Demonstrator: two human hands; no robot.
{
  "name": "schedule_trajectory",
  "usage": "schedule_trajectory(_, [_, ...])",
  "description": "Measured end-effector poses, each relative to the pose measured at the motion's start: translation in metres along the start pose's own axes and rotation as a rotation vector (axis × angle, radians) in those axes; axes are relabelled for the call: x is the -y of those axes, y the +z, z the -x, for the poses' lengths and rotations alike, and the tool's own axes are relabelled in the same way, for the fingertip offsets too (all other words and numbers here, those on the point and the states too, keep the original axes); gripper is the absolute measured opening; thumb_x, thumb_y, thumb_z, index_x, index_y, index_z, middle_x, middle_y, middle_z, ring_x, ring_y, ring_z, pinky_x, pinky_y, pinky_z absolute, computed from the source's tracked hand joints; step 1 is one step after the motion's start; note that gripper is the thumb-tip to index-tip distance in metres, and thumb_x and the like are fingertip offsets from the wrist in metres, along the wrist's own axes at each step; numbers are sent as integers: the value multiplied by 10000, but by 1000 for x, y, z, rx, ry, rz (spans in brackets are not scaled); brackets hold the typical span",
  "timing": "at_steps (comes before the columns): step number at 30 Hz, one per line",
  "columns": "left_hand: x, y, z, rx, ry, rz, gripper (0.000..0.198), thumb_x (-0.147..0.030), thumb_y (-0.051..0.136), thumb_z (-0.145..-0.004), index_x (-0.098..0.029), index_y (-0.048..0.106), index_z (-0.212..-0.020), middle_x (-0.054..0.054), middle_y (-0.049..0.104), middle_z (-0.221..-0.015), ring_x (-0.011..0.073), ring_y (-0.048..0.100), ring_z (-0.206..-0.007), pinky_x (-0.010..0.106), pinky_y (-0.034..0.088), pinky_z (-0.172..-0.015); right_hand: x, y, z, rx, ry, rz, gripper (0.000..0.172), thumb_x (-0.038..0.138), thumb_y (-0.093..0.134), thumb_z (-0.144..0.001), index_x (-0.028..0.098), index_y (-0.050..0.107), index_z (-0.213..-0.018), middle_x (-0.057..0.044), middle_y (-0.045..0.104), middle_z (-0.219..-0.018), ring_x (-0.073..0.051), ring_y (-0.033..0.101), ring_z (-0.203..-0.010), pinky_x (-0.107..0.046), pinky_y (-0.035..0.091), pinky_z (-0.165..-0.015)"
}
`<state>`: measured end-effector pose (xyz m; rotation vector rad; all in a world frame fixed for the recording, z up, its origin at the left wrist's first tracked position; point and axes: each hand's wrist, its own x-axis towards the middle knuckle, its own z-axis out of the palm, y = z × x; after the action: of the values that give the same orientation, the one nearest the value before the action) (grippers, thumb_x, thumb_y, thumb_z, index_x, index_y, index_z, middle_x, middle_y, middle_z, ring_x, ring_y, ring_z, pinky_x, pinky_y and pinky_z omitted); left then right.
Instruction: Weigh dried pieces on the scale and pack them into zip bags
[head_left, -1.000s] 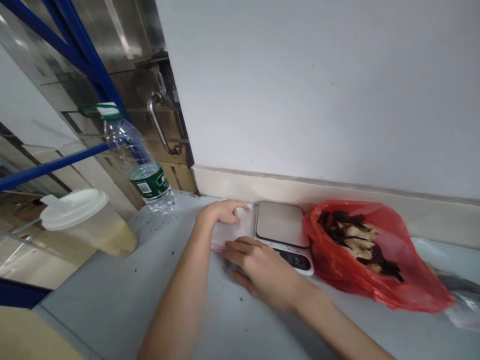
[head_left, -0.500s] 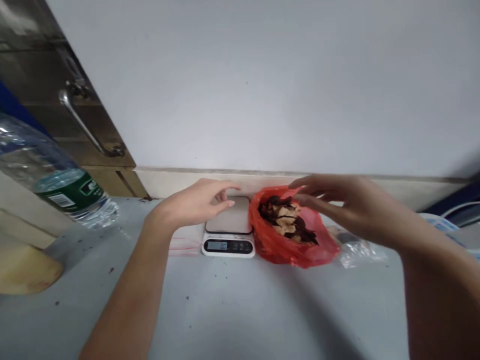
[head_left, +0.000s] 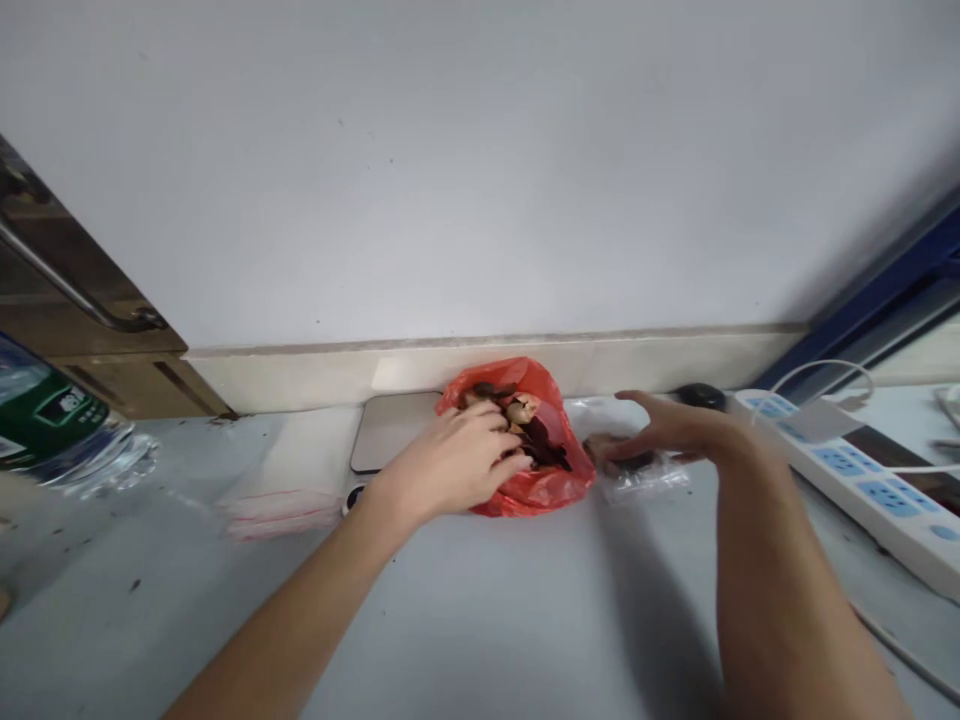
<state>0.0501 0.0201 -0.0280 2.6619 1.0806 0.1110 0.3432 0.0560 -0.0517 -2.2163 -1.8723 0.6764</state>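
Observation:
My left hand (head_left: 472, 455) reaches into the open red plastic bag (head_left: 555, 490), its fingers slightly apart and resting on dark and pale dried pieces (head_left: 521, 408). Whether any piece is pinched under the fingertips is hidden. To the right of this bag, my right hand (head_left: 664, 425) is at a clear plastic bag (head_left: 645, 480) with brown contents. Its thumb and index finger are spread apart, while the other fingers are partly hidden. Left of the red bag lies a white kitchen scale (head_left: 394, 425), its display mostly covered by my left wrist.
Clear bags with red edges (head_left: 289, 480) lie left of the scale. A water bottle (head_left: 67, 420) with a green label is at the far left. On the right are a white power strip (head_left: 862, 470), cables and a black round object (head_left: 701, 396). A white wall (head_left: 480, 180) rises behind.
The view has shifted right. My left hand has moved from above the scale into the red bag. My right hand has gone from above the red bag to the clear bag.

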Motion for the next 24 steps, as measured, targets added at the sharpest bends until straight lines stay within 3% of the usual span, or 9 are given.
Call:
schedule_trajectory(3, [7, -5, 4, -31, -149, -51, 410, -350, 411, -1088, -189, 760, -1234, 116, 689, -1387, 318, 590, -1319, 472, 444, -1139, 10, -7, 0, 43, 54, -29, 886, 347, 901, -582, 249, 631, -1420, -131, 804, -1027, -330, 755, -889, -415, 609, -712])
schedule_trajectory(6, [14, -15, 10, -77, -120, 54, 408, -377, 414, -1068, -246, 740, -1275, 79, 659, -1437, 283, 601, -1321, 400, 499, -1077, 20, -21, 7, 4, 58, -55, 821, 298, 833, -649, 208, 611, -1435, -92, 789, -889, -314, 746, -828, -408, 598, -720])
schedule_trajectory(8, [17, -23, 13, -140, -77, 128, 383, -379, 443, -1052, -257, 746, -1252, 57, 692, -1390, 258, 632, -1275, 356, 519, -1036, 27, -33, 17, -94, 33, -135, 736, 292, 771, -708, 197, 610, -1420, -63, 759, -815, -284, 728, -774, -394, 585, -705])
schedule_trajectory(11, [20, -33, 16, -320, -70, 215, 367, -384, 460, -1044, -228, 788, -1094, 53, 779, -1191, 243, 710, -1082, 343, 548, -946, 41, -48, 37, -309, -165, -359, 660, 318, 739, -734, 236, 618, -1378, -20, 704, -751, -242, 693, -741, -375, 563, -690])
schedule_trajectory(13, [22, -38, 18, -472, -103, 303, 388, -422, 468, -1040, -207, 789, -1069, 64, 799, -1130, 245, 726, -1029, 340, 564, -901, 53, -52, 49, -348, -369, -475, 689, 401, 766, -728, 253, 606, -1381, -10, 687, -754, -226, 677, -737, -367, 558, -676])
schedule_trajectory(16, [22, -41, 21, -602, -148, 491, 458, -495, 513, -1012, -165, 734, -1241, 109, 772, -1243, 260, 716, -1124, 352, 573, -943, 79, -47, 62, -215, -637, -511, 734, 445, 796, -718, 240, 601, -1396, -9, 686, -772, -204, 666, -726, -354, 564, -688])
schedule_trajectory(19, [19, -45, 24, -566, -162, 630, 513, -515, 651, -932, -177, 691, -1315, 118, 729, -1344, 279, 690, -1205, 386, 560, -1014, 106, -33, 67, -60, -832, -472, 623, 384, 771, -775, 228, 646, -1364, -9, 687, -777, -184, 660, -719, -353, 567, -732])
schedule_trajectory(21, [20, -48, 28, -533, -176, 679, 418, -467, 700, -903, -187, 728, -1212, 101, 767, -1254, 270, 726, -1119, 391, 576, -983, 120, -22, 66, -49, -884, -467, 568, 375, 766, -790, 240, 677, -1334, -16, 699, -805, -192, 671, -763, -363, 564, -772])
schedule_trajectory(24, [29, -54, 35, -573, -184, 753, 276, -421, 712, -899, -178, 730, -1030, 63, 806, -977, 232, 761, -931, 370, 597, -900, 130, -9, 59, -183, -786, -521, 655, 518, 822, -731, 253, 690, -1314, -55, 748, -949, -243, 688, -909, -401, 555, -847])
